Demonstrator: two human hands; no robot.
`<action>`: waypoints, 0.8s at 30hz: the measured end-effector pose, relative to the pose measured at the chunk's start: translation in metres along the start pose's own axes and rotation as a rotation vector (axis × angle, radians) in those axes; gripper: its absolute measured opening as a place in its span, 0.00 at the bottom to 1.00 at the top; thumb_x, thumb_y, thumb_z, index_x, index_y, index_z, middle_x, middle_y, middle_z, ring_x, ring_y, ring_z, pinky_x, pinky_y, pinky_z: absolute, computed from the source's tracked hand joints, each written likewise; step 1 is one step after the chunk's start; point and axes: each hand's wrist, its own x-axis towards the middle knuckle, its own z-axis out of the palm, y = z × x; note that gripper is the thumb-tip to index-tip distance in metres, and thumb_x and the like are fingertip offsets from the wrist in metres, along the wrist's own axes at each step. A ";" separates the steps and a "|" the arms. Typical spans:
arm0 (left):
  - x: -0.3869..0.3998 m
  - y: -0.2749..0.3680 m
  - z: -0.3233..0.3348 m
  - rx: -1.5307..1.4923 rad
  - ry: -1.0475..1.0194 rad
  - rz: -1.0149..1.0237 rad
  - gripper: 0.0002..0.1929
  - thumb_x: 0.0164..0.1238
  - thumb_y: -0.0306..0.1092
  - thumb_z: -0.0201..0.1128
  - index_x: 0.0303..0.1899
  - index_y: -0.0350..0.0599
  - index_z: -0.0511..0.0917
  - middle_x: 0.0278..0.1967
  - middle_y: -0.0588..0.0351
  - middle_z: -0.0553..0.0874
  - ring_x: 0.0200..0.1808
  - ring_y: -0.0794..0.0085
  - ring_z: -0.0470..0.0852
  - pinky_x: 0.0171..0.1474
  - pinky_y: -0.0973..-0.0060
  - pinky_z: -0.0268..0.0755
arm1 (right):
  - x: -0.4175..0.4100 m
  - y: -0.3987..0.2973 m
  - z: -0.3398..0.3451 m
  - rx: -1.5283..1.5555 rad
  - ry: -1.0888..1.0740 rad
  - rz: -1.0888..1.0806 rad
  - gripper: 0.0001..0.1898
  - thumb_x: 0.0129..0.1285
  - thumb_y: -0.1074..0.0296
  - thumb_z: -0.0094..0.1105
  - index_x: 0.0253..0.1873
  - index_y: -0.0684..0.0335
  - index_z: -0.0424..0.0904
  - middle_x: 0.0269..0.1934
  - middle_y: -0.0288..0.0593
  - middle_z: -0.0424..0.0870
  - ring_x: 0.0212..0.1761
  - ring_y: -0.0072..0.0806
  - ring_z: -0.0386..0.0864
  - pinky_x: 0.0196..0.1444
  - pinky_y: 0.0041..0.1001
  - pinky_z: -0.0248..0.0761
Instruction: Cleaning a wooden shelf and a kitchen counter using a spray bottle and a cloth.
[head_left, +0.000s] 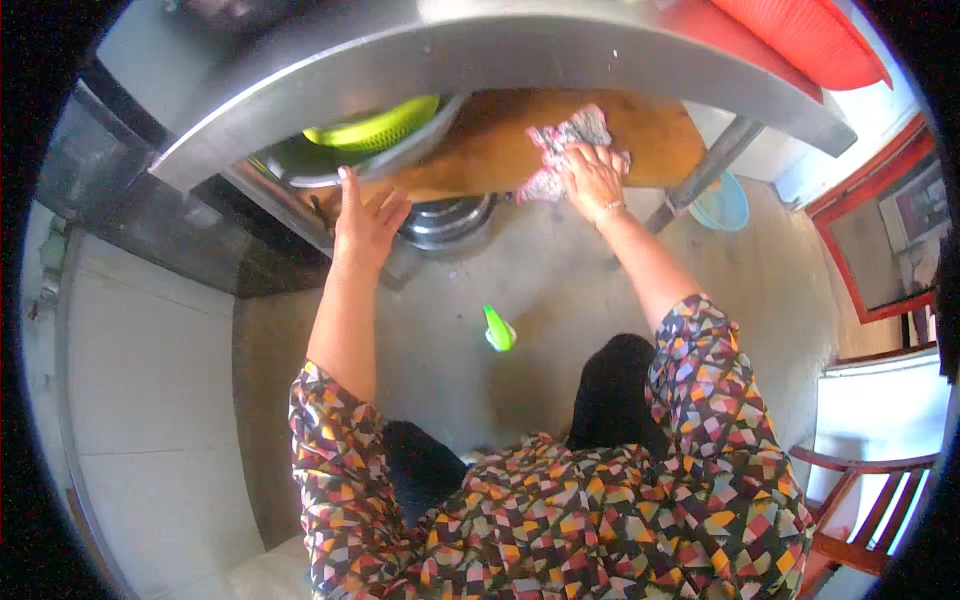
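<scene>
My right hand (594, 180) presses on a crumpled pink-and-white patterned cloth (553, 142), which lies on a brown wooden shelf board (487, 150) under a steel-topped table. At the left of the board, my left hand (369, 221) is spread with its fingers apart and nothing in it. Its fingertips are close to the rim of a metal basin (315, 180); whether they touch it I cannot tell. In that basin sits a yellow-green plastic strainer basket (382, 127), partly hidden by the table's edge.
The steel table edge (480, 56) arches over both hands, with a table leg (705, 172) at right. Below the board are metal bowls (450, 225). A green-topped bottle (499, 330) stands on the floor between my knees. A light-blue basin (724, 202) and a wooden chair (862, 517) are at right.
</scene>
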 end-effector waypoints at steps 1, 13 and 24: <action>-0.007 -0.008 -0.009 0.017 -0.037 -0.046 0.38 0.61 0.57 0.57 0.63 0.41 0.56 0.53 0.42 0.71 0.49 0.56 0.76 0.52 0.63 0.71 | -0.002 -0.002 0.002 -0.017 0.037 -0.014 0.14 0.56 0.61 0.51 0.46 0.54 0.74 0.48 0.34 0.75 0.51 0.33 0.68 0.53 0.38 0.56; -0.060 -0.267 -0.088 1.560 -0.064 -0.434 0.58 0.40 0.69 0.62 0.68 0.41 0.43 0.66 0.38 0.53 0.68 0.53 0.54 0.66 0.63 0.53 | -0.001 0.006 0.007 0.016 0.075 -0.022 0.10 0.54 0.60 0.54 0.41 0.52 0.74 0.45 0.33 0.75 0.49 0.33 0.68 0.51 0.39 0.56; -0.071 -0.261 -0.123 1.489 0.013 -0.228 0.31 0.48 0.53 0.62 0.54 0.48 0.70 0.51 0.43 0.75 0.51 0.52 0.76 0.54 0.63 0.69 | 0.003 0.000 0.006 0.093 0.085 -0.018 0.10 0.54 0.61 0.55 0.41 0.53 0.75 0.44 0.32 0.75 0.49 0.33 0.68 0.51 0.39 0.56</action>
